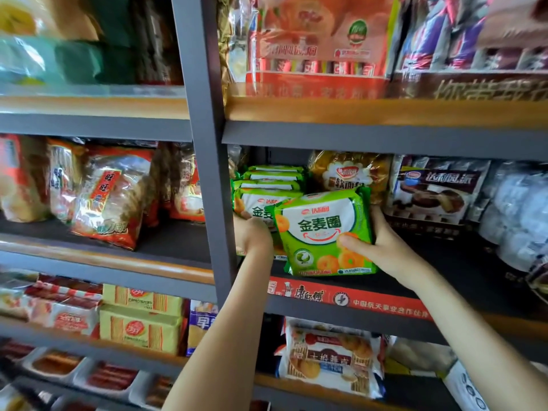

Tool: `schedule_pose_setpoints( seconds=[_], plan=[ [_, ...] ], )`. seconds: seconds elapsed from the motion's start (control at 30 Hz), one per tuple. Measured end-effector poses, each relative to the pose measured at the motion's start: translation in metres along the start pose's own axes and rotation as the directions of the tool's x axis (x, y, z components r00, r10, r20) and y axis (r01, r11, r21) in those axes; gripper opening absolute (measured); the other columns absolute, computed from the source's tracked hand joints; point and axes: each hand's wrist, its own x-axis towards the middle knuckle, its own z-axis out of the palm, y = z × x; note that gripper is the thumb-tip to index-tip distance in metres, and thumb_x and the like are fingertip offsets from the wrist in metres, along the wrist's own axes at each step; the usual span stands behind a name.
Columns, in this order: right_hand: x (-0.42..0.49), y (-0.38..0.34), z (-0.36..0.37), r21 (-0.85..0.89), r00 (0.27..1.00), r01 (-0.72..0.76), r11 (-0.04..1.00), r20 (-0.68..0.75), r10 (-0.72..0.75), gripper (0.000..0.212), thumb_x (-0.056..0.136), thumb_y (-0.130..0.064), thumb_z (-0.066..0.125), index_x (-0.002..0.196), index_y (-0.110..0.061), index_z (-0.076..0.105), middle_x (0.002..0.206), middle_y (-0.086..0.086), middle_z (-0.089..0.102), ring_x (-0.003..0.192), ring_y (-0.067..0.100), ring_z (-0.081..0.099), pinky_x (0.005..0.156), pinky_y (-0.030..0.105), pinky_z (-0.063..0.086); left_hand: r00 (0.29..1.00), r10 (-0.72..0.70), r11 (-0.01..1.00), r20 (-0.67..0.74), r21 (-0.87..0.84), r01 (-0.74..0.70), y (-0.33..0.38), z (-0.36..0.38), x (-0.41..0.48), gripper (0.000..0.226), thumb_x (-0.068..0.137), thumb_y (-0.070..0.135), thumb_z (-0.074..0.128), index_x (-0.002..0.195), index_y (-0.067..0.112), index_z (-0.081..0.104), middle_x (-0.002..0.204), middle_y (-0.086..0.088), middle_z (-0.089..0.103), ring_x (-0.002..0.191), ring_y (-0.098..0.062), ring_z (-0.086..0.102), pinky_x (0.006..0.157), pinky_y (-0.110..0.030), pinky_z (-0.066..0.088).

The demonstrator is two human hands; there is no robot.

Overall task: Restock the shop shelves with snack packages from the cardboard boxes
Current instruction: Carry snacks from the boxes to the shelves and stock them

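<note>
Right hand (382, 247) outstretched, pinching green packet (323, 226), left hand (252, 235) raised against packet row (267, 185), grip unclear

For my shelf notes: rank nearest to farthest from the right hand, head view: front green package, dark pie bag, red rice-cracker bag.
1. front green package, held by right hand
2. dark pie bag, just right
3. red rice-cracker bag, left bay

A grey metal upright (207, 149) divides two bays of shop shelving (95, 126), whose dark boards (175, 241) carry grey front rails (385, 140) topped with an orange-brown wooden lip (385, 111), one rail bearing a red printed strip (355, 302), all evenly lit
</note>
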Motion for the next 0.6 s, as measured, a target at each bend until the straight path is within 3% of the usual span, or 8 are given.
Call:
schedule_pose_setpoints(
  seconds=[0.07, 0.13, 0.2, 0.27, 0.37, 0.43, 0.5, 0.6],
  plan=[
    [-0.001, 0.000, -0.003, -0.022, 1.000, -0.028, 0.999, 0.001, 0.029, 0.064, 0.076, -0.034, 0.075, 0.125, -0.049, 0.037, 0.123, -0.022, 0.055, 0.110, -0.001, 0.056, 0.095, 0.028, 0.045, 0.994, -0.074, 0.997, 0.081, 0.027, 0.072, 0.009, -0.005, -0.019, 0.029, 0.098, 0.000, 0.036, 0.113, 0.022, 0.048, 0.101, -0.008, 0.057, 0.097, -0.023, 0.057, 0.073, -0.015, 0.050],
    [-0.005, 0.002, -0.005, -0.080, 0.998, -0.060, 0.995, 0.009, 0.061, 0.056, 0.077, -0.028, 0.077, 0.117, -0.049, 0.045, 0.114, -0.026, 0.057, 0.104, -0.006, 0.055, 0.089, 0.022, 0.044, 0.995, 0.022, 0.988, 0.096, 0.151, -0.036, 0.009, -0.005, -0.031, 0.042, 0.101, 0.011, 0.038, 0.139, 0.027, 0.030, 0.133, -0.017, 0.045, 0.126, -0.026, 0.041, 0.096, -0.024, 0.042],
    [-0.009, 0.003, -0.005, -0.120, 0.996, -0.084, 0.989, -0.002, 0.084, 0.046, 0.077, -0.025, 0.078, 0.106, -0.046, 0.049, 0.102, -0.030, 0.056, 0.093, -0.010, 0.054, 0.076, 0.014, 0.043, 0.964, 0.196, 0.944, 0.177, 0.233, -0.235, 0.000, -0.008, -0.037, 0.058, 0.102, 0.022, 0.038, 0.153, 0.024, 0.009, 0.159, -0.012, 0.004, 0.146, -0.026, 0.010, 0.117, -0.036, 0.017],
    [-0.012, 0.002, -0.002, -0.153, 0.997, -0.078, 0.985, -0.037, 0.073, 0.049, 0.076, -0.026, 0.078, 0.110, -0.044, 0.048, 0.099, -0.031, 0.055, 0.090, -0.012, 0.053, 0.071, 0.011, 0.041, 0.920, 0.228, 0.944, 0.318, 0.161, -0.290, -0.011, -0.011, -0.044, 0.056, 0.103, 0.034, 0.034, 0.153, 0.030, 0.009, 0.160, -0.001, -0.012, 0.148, -0.021, -0.001, 0.119, -0.039, 0.011],
    [-0.010, -0.003, 0.015, -0.192, 0.996, -0.068, 0.979, -0.071, 0.056, 0.054, 0.074, -0.032, 0.080, 0.114, -0.045, 0.047, 0.108, -0.026, 0.058, 0.097, -0.009, 0.054, 0.081, 0.020, 0.045, 0.804, 0.282, 0.916, 0.523, 0.103, -0.389, -0.023, -0.022, -0.056, 0.065, 0.100, 0.048, 0.035, 0.153, 0.034, 0.000, 0.159, 0.007, -0.018, 0.148, -0.017, -0.006, 0.120, -0.044, 0.008],
    [-0.005, -0.005, 0.032, -0.220, 0.998, -0.036, 0.975, -0.055, 0.025, 0.063, 0.069, -0.045, 0.080, 0.124, -0.041, 0.049, 0.118, -0.019, 0.061, 0.108, -0.001, 0.057, 0.089, 0.027, 0.048, 0.752, 0.403, 0.823, 0.522, 0.152, -0.547, -0.027, -0.027, -0.056, 0.082, 0.093, 0.050, 0.043, 0.152, 0.028, -0.008, 0.159, 0.000, -0.018, 0.148, -0.019, -0.011, 0.120, -0.046, -0.003],
    [0.002, -0.005, 0.048, -0.252, 0.999, -0.007, 0.968, -0.038, -0.003, 0.071, 0.068, -0.052, 0.077, 0.130, -0.033, 0.049, 0.120, -0.017, 0.061, 0.110, 0.003, 0.058, 0.086, 0.025, 0.048, 0.684, 0.517, 0.635, 0.514, 0.306, -0.710, -0.032, -0.028, -0.049, 0.087, 0.091, 0.041, 0.051, 0.152, 0.024, -0.009, 0.158, -0.011, -0.020, 0.145, -0.025, -0.021, 0.115, -0.044, -0.013],
    [0.012, -0.010, 0.062, -0.299, 0.994, -0.032, 0.954, -0.113, -0.002, 0.056, 0.081, -0.028, 0.072, 0.130, -0.020, 0.046, 0.110, -0.008, 0.056, 0.096, 0.010, 0.056, 0.066, 0.017, 0.042, 0.573, 0.578, 0.399, 0.581, 0.411, -0.819, -0.040, -0.027, -0.045, 0.078, 0.094, 0.038, 0.045, 0.153, 0.023, -0.002, 0.156, -0.017, -0.022, 0.136, -0.029, -0.036, 0.112, -0.050, -0.016]
  ],
)
